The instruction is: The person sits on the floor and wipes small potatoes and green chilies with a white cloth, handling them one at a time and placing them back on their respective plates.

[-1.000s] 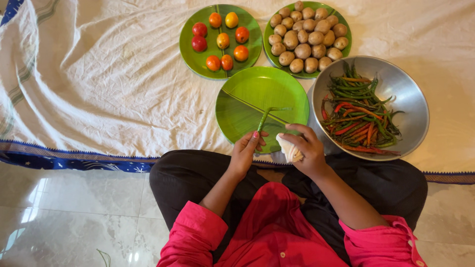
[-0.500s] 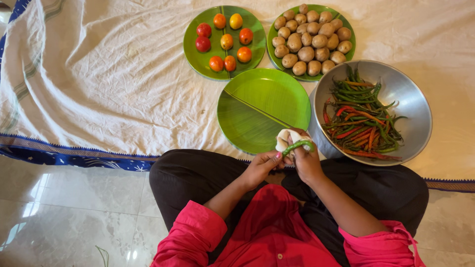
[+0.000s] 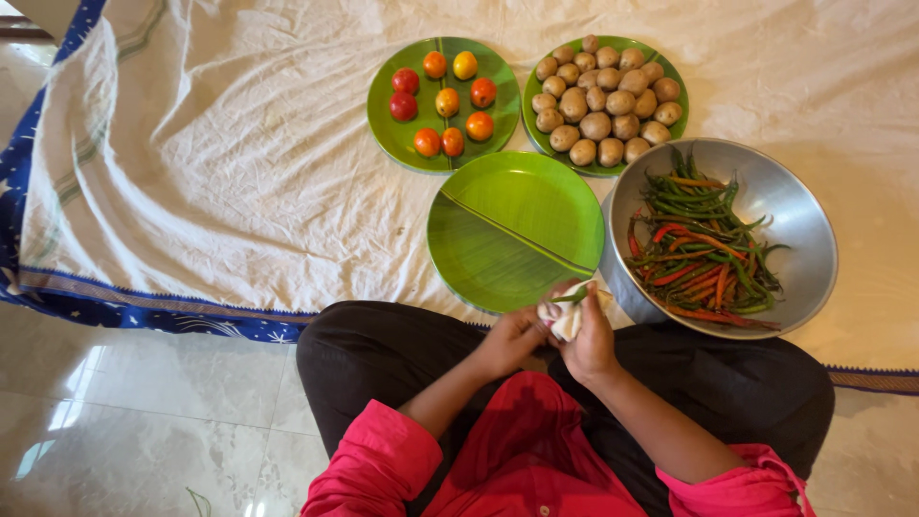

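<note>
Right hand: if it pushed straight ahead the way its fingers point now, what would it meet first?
The right hand, gripping a white cloth and green chilli, would probably meet the empty green plate rim first; depth is unclear.

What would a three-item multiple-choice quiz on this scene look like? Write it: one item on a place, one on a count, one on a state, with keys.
1. The steel bowl of chillies stands: A on the floor tiles; B behind the potatoes; C right of the empty green plate.
2. The tomatoes number: A five; B nine; C fourteen.
3. The right hand is: A shut on a white cloth; B flat on the floor; C inside the bowl.
Key: C, the bowl's rim adjoins that plate's right edge; B, nine can be counted; A, its fingers wrap the cloth.
</note>
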